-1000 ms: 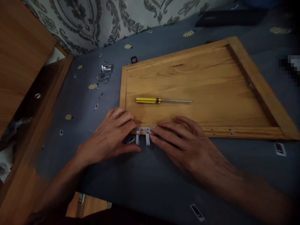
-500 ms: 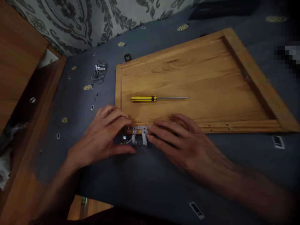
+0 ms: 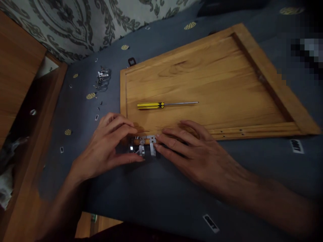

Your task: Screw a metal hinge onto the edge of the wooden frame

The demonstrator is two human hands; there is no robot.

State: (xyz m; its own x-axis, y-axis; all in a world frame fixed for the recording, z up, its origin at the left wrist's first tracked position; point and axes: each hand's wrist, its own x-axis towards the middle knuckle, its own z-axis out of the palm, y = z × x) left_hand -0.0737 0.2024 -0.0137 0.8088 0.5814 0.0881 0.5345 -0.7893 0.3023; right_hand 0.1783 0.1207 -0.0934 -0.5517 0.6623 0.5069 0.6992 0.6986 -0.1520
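A silver metal cabinet hinge (image 3: 152,138) lies across the front edge of a wooden cabinet door (image 3: 181,79), near its left corner. My left hand (image 3: 106,144) is curled around the hinge's left part, fingers above and thumb at its lower side. Its fingertips partly hide that end. From the other side my right hand (image 3: 199,153) reaches in, fingers stretched out, fingertips against the hinge's right end and palm over the door's edge. A yellow-and-black screwdriver (image 3: 150,105) rests on the door panel, its shaft pointing right.
Loose metal hardware (image 3: 103,75) and a few small screws (image 3: 98,108) lie on the blue patterned cloth (image 3: 156,195) left of the door. A dark bracket-like piece (image 3: 131,61) sits at its far left corner. Wooden furniture (image 3: 20,67) stands at the left.
My left thumb has closed in on the lower part of the hinge. My right hand stays against its right end. The whole view has shifted slightly.
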